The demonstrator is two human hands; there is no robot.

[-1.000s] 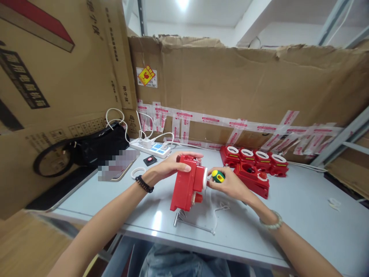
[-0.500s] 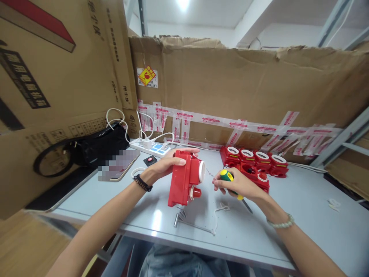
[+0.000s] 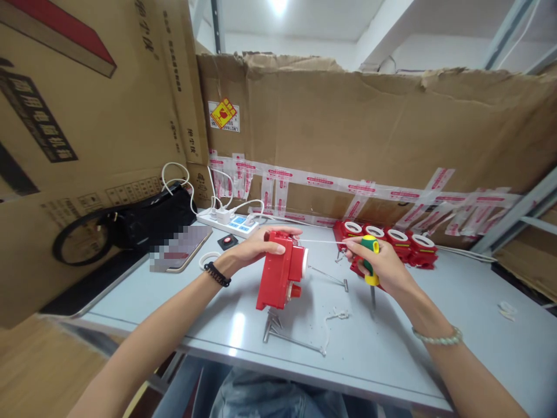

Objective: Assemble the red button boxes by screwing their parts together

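Observation:
My left hand (image 3: 250,248) grips a red box-shaped housing (image 3: 273,281) above the table, thumb on its face. A white ring (image 3: 304,264) and a small red knob (image 3: 296,291) stick out on its right side. My right hand (image 3: 391,264) is closed round a screwdriver (image 3: 372,260) with a green and yellow handle, its shaft downward. Its fingertips also pinch a thin white cord (image 3: 324,241), stretched taut from the top of the housing. Below the cord is a T-shaped metal rod (image 3: 328,277). Another T-shaped metal rod (image 3: 296,342) with a white cord lies near the front edge.
Several red housings (image 3: 398,247) with white rings stand at the back right. On the left are a power strip (image 3: 230,223), a phone (image 3: 187,247), a black bag (image 3: 148,217) and a small black square item (image 3: 228,241). Cardboard (image 3: 348,128) walls off the table's back.
My right hand has moved right and up, drawing the cord straight, and the screwdriver has turned more upright. A T-shaped rod now shows beside the housing. My left hand keeps its hold.

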